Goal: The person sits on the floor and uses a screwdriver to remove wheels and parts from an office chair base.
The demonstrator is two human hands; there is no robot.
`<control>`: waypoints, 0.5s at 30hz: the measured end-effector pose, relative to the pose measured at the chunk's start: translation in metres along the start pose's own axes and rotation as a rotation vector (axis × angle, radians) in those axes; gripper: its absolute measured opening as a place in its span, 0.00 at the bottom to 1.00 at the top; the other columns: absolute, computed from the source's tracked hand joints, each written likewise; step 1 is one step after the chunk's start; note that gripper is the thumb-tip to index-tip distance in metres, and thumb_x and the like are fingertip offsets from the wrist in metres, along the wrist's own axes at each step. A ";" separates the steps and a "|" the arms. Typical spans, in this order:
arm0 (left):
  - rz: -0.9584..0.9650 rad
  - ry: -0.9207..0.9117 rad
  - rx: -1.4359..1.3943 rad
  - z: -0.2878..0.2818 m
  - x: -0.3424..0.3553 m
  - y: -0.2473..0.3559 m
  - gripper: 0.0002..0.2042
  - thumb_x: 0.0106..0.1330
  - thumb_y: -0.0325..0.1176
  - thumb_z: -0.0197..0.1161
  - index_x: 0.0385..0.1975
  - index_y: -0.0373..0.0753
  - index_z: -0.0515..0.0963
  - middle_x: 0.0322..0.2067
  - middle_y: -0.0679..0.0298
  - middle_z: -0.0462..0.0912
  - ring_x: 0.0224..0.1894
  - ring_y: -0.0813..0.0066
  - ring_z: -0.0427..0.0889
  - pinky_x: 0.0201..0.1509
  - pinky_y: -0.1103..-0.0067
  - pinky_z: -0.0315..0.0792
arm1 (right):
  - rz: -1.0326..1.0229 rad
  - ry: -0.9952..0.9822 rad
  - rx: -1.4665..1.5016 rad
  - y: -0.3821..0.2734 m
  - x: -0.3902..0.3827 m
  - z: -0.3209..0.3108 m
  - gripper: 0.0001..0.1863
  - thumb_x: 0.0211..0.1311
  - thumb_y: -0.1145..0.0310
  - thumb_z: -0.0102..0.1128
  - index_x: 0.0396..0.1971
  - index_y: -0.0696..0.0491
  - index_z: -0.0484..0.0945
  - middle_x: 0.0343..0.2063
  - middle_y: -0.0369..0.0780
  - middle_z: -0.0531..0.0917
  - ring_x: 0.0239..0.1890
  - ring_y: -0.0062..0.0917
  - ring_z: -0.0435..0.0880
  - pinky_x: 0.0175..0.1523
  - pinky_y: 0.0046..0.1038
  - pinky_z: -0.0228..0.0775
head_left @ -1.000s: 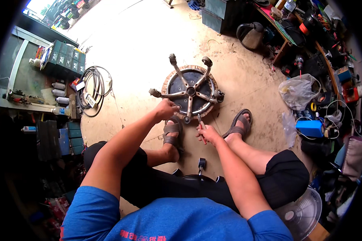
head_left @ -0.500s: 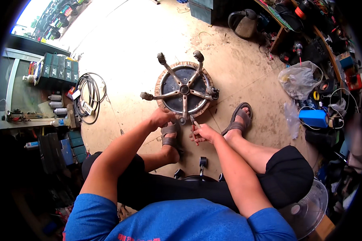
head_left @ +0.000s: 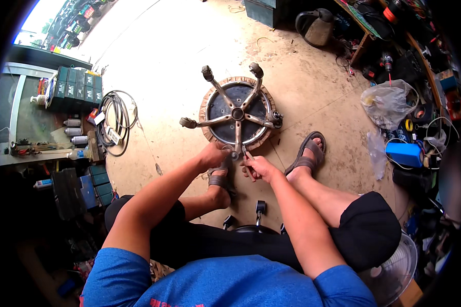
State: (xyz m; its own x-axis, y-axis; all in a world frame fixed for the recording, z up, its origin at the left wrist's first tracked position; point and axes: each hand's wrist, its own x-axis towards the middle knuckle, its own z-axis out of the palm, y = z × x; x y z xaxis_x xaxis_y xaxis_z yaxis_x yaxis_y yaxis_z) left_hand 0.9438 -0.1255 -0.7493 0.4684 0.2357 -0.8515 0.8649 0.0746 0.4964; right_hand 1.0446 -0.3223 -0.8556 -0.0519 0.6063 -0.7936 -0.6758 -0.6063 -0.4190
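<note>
An upturned round stool (head_left: pixel 225 134) lies on the floor ahead of me, its five-legged metal base (head_left: pixel 237 113) facing up. Casters sit on the far and side legs; the near leg's end (head_left: pixel 235 155) shows no wheel. My left hand (head_left: pixel 213 155) is closed right beside that leg end, its fingertips pinched on something too small to make out. In my right hand (head_left: pixel 258 168) I grip pliers (head_left: pixel 250 174) with reddish handles, their jaws pointing at the near leg from its right side. My fingers partly cover the handles.
Another caster base (head_left: pixel 260 207) stands between my legs. My sandalled feet flank the work. A coiled cable (head_left: pixel 112 123) and stacked green boxes (head_left: pixel 74 88) are at left. On the right are a kettle (head_left: pixel 315 28), a plastic bag (head_left: pixel 386 105), a blue box (head_left: pixel 404 154) and a fan (head_left: pixel 394 271).
My left hand has moved slightly right, closer to the near leg's end. The right hand stays by the leg with the pliers. The whole view has shifted a little.
</note>
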 end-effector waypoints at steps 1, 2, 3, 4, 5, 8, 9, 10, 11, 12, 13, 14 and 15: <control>0.007 0.009 0.001 0.002 0.000 0.000 0.10 0.75 0.36 0.57 0.44 0.39 0.81 0.21 0.73 0.70 0.20 0.83 0.67 0.22 0.81 0.62 | -0.019 0.021 -0.013 0.001 0.000 0.004 0.14 0.73 0.60 0.55 0.45 0.54 0.80 0.34 0.42 0.87 0.32 0.26 0.89 0.20 0.19 0.65; 0.033 0.019 0.010 0.003 0.003 -0.003 0.10 0.74 0.35 0.57 0.44 0.38 0.81 0.21 0.73 0.71 0.20 0.83 0.68 0.22 0.81 0.63 | -0.038 0.041 -0.027 0.003 0.000 0.006 0.15 0.73 0.58 0.56 0.45 0.54 0.80 0.33 0.41 0.87 0.31 0.24 0.88 0.20 0.19 0.62; 0.061 0.031 0.020 0.003 0.005 -0.004 0.10 0.74 0.35 0.57 0.44 0.38 0.81 0.22 0.73 0.72 0.21 0.82 0.69 0.23 0.81 0.64 | -0.039 0.041 -0.007 0.006 0.003 0.007 0.15 0.73 0.57 0.56 0.44 0.54 0.80 0.33 0.40 0.87 0.30 0.24 0.88 0.20 0.19 0.62; 0.089 0.043 0.030 0.002 0.007 -0.006 0.10 0.74 0.34 0.57 0.45 0.37 0.81 0.22 0.72 0.73 0.21 0.82 0.69 0.24 0.81 0.65 | -0.040 0.041 0.013 0.009 0.007 0.009 0.15 0.73 0.57 0.56 0.44 0.54 0.81 0.33 0.40 0.87 0.30 0.23 0.88 0.20 0.19 0.62; 0.088 0.042 0.032 0.003 0.009 -0.008 0.10 0.73 0.34 0.57 0.45 0.37 0.81 0.23 0.72 0.74 0.22 0.82 0.70 0.24 0.81 0.65 | -0.041 0.040 0.033 0.013 0.010 0.010 0.15 0.73 0.56 0.55 0.44 0.53 0.81 0.32 0.39 0.87 0.30 0.23 0.88 0.20 0.19 0.63; 0.082 0.050 0.038 0.002 0.008 -0.009 0.10 0.71 0.33 0.57 0.44 0.36 0.82 0.23 0.71 0.75 0.22 0.82 0.71 0.25 0.80 0.65 | -0.036 0.021 0.065 0.010 0.004 0.017 0.14 0.73 0.58 0.56 0.44 0.53 0.80 0.33 0.39 0.87 0.31 0.23 0.88 0.23 0.18 0.68; 0.084 0.046 0.031 0.003 0.007 -0.007 0.10 0.71 0.33 0.57 0.44 0.36 0.82 0.23 0.71 0.75 0.22 0.81 0.71 0.25 0.80 0.65 | -0.045 0.025 0.076 0.011 0.003 0.017 0.13 0.72 0.59 0.57 0.43 0.52 0.80 0.32 0.39 0.87 0.31 0.24 0.88 0.27 0.21 0.71; 0.085 0.041 0.024 0.004 0.006 -0.005 0.10 0.71 0.32 0.57 0.44 0.36 0.82 0.23 0.71 0.75 0.22 0.81 0.71 0.25 0.80 0.65 | -0.053 0.030 0.088 0.011 0.002 0.017 0.11 0.71 0.60 0.57 0.43 0.52 0.80 0.32 0.39 0.87 0.31 0.26 0.88 0.30 0.23 0.74; 0.087 0.037 0.016 0.003 0.005 -0.003 0.10 0.71 0.32 0.57 0.44 0.36 0.82 0.23 0.71 0.75 0.22 0.81 0.71 0.25 0.80 0.65 | -0.061 0.034 0.099 0.010 0.002 0.017 0.10 0.70 0.61 0.58 0.42 0.52 0.80 0.32 0.39 0.87 0.32 0.27 0.88 0.33 0.25 0.78; 0.105 0.049 0.030 0.003 0.006 -0.004 0.10 0.71 0.31 0.57 0.43 0.36 0.83 0.22 0.72 0.74 0.21 0.82 0.70 0.24 0.81 0.64 | -0.054 0.036 0.072 0.006 -0.005 0.018 0.09 0.70 0.62 0.59 0.42 0.51 0.79 0.33 0.39 0.87 0.33 0.27 0.89 0.35 0.25 0.79; 0.116 0.036 0.015 0.001 0.006 -0.006 0.10 0.71 0.31 0.57 0.43 0.36 0.83 0.21 0.72 0.74 0.21 0.83 0.70 0.23 0.81 0.64 | -0.052 0.051 0.045 0.006 -0.004 0.019 0.09 0.70 0.62 0.59 0.42 0.51 0.79 0.33 0.39 0.87 0.33 0.27 0.89 0.35 0.25 0.80; 0.127 0.023 0.001 -0.001 0.006 -0.008 0.10 0.71 0.31 0.57 0.43 0.36 0.83 0.21 0.72 0.74 0.20 0.83 0.69 0.23 0.81 0.63 | -0.050 0.066 0.018 0.006 -0.003 0.021 0.09 0.70 0.63 0.59 0.42 0.51 0.79 0.33 0.40 0.87 0.33 0.27 0.89 0.36 0.25 0.80; 0.140 0.005 -0.013 -0.001 0.006 -0.007 0.09 0.70 0.31 0.57 0.42 0.36 0.83 0.21 0.73 0.74 0.20 0.84 0.69 0.22 0.82 0.63 | -0.048 0.086 -0.007 0.007 -0.002 0.020 0.09 0.70 0.63 0.59 0.42 0.51 0.79 0.33 0.40 0.87 0.33 0.27 0.89 0.36 0.25 0.80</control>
State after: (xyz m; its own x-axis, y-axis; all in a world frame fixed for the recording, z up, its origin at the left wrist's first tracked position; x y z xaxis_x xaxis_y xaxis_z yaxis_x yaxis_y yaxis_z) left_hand 0.9402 -0.1240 -0.7583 0.5837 0.2492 -0.7728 0.7885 0.0535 0.6128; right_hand 1.0252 -0.3178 -0.8483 0.0441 0.5880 -0.8076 -0.6706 -0.5818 -0.4602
